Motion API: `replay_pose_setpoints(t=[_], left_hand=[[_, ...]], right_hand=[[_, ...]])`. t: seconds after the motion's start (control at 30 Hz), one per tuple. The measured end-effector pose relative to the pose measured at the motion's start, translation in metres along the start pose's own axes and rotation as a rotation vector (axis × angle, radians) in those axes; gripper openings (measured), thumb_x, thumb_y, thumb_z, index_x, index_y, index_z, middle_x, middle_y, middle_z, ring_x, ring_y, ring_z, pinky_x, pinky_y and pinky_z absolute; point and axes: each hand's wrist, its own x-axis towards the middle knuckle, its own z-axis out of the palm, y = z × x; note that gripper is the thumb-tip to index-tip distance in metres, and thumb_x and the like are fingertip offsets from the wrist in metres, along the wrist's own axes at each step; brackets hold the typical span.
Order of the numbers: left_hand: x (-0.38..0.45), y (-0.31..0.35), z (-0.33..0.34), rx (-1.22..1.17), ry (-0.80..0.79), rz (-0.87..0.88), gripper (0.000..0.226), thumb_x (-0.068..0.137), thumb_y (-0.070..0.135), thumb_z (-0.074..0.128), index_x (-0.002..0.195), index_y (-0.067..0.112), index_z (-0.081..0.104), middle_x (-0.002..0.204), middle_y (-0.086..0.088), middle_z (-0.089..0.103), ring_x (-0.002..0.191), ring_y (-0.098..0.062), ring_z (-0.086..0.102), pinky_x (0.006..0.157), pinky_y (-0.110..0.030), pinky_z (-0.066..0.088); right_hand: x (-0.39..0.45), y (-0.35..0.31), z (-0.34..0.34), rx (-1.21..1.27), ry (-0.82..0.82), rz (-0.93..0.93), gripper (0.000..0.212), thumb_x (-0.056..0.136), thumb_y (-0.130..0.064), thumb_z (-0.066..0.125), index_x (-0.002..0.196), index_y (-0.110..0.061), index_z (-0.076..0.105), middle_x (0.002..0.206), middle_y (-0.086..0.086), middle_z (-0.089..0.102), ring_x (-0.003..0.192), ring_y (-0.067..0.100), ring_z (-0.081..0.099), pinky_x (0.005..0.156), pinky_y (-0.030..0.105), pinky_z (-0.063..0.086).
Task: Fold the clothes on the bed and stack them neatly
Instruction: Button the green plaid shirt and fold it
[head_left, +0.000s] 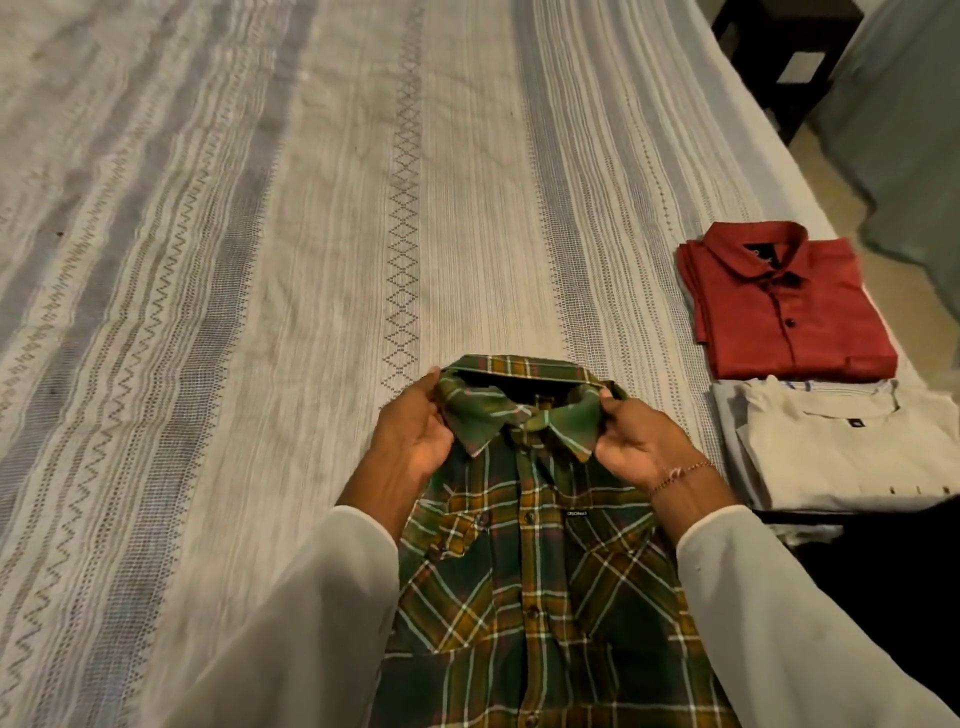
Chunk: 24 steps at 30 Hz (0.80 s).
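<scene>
Plaid shirt (540, 582): buttoned, lying front-up on the bed (260, 260), closest to camera.
Left hand (415, 436): fingers pinch the collar's left side.
Right hand (631, 441): fingers pinch the collar's right side.
Red shirt (784, 301): folded, at right.
White garments (841, 447): folded, just beside it.

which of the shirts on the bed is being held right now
The green plaid shirt: the left hand and right hand pinch its collar. The red shirt and the white shirt lie folded and untouched to the right.

plaid shirt (540, 571) on bed (260, 260), folded stack (789, 306) right
</scene>
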Motion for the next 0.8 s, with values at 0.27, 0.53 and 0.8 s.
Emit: replay_pose_setpoints(t=[0.27,0.53,0.8], left_hand=[[-0.007,-0.017,-0.008,0.360,0.048,0.283,0.023,0.101,0.026,0.059,0.105,0.005,0.069,0.107,-0.017,0.075,0.099,-0.028,0.072,0.095,-0.045,0.057],[-0.027,-0.031,-0.011,0.863,-0.154,0.754,0.031,0.097,0.052,0.049,0.122,0.034,0.046,0.107,-0.005,0.068,0.094,-0.020,0.071,0.077,-0.040,0.063],[-0.024,-0.024,-0.007,1.114,-0.038,1.073,0.025,0.101,0.030,0.058,0.089,0.010,0.067,0.080,0.001,0.067,0.073,-0.008,0.062,0.067,-0.019,0.048]], right_hand=[[-0.004,0.016,-0.003,-0.418,0.073,-0.261,0.033,0.104,-0.038,0.048,0.113,-0.015,0.070,0.113,0.012,0.074,0.105,0.029,0.071,0.096,0.049,0.056],[-0.028,0.018,-0.009,-0.906,-0.098,-0.826,0.039,0.098,-0.027,0.049,0.134,-0.039,0.040,0.120,0.004,0.059,0.101,0.020,0.059,0.075,0.027,0.046],[-0.018,0.007,-0.011,-1.258,0.055,-1.292,0.022,0.104,-0.024,0.053,0.105,-0.009,0.070,0.098,0.011,0.054,0.086,0.021,0.055,0.073,0.020,0.035]])
